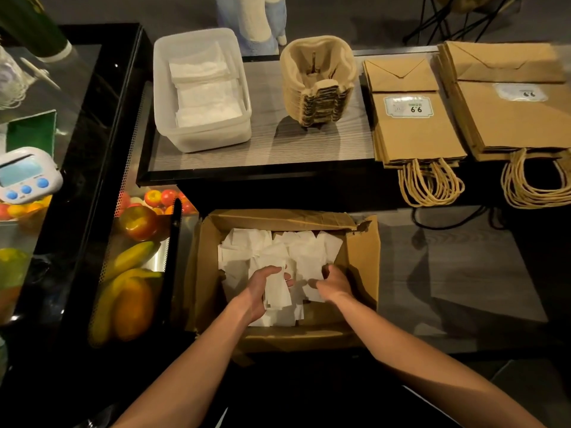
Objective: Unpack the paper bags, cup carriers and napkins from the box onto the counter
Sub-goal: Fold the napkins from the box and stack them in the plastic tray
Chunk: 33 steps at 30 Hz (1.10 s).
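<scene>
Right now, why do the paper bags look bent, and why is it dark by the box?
Head view: the wide-angle lens curves the paper bags near the right edge and softens them; the box sits in dimmer light below the lit counter.

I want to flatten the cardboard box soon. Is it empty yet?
Not empty. Loose white napkins cover the bottom of the box, and the left hand grips a bunch.
</scene>
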### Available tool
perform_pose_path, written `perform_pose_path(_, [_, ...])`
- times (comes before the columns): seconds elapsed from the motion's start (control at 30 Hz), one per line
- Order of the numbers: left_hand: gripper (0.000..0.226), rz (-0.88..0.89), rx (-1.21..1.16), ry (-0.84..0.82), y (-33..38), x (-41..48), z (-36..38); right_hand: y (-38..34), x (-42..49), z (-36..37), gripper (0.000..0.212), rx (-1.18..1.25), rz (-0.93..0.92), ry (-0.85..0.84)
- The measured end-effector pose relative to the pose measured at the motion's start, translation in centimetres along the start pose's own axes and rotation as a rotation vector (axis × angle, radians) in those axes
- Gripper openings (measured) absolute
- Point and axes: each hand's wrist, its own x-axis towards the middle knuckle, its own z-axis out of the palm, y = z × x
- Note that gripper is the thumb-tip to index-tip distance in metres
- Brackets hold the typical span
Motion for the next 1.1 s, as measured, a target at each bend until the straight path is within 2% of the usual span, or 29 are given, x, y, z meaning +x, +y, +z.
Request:
perform_pose_path(0.2, [0.017,0.021,-0.048,0.041,0.1,0.3,-0.7,0.2,-0.1,-1.5,0.038,0.016,-0.149,0.077])
perform_pose_path(0.33, [0.015,0.036,-0.049,0.033,0.0,0.2,-0.4,0.4,-0.4,-2.2,0.014,-0.301,-0.297,0.137])
perform_pose_path(0.4, [0.018,0.042,-0.023,0.012,-0.1,0.1,-0.2,0.4,-0.6,-2.1,0.013,-0.369,-0.33,0.153])
perform_pose_path(0.63, [0.019,0.042,-0.013,0.012,-0.1,-0.3,-0.4,0.6,-1.6,-2.4,0.02,-0.333,-0.532,0.299])
perform_pose_path(0.73, [0.025,0.041,-0.017,0.012,-0.2,-0.8,-0.6,-0.9,-2.6,-3.1,0.024,-0.117,-0.467,0.197])
perform_pose_path(0.83, [0.035,0.053,-0.026,-0.012,-0.2,-1.1,-0.5,-2.9,-4.2,-4.0,0.016,0.254,-0.387,0.003])
perform_pose_path(0.93, [0.037,0.067,-0.108,-0.028,-0.2,-1.3,-0.3,-3.9,-5.1,-4.3,0.014,0.511,-0.363,-0.137])
perform_pose_path(1.03, [0.048,0.118,-0.199,-0.098,-0.3,-1.3,-0.5,-3.5,-5.1,-4.0,0.016,0.587,-0.312,-0.221])
perform_pose_path(1.1, [0.057,0.124,-0.22,-0.162,-0.3,-1.2,-0.8,-2.8,-4.9,-3.4,0.017,0.449,-0.308,-0.238])
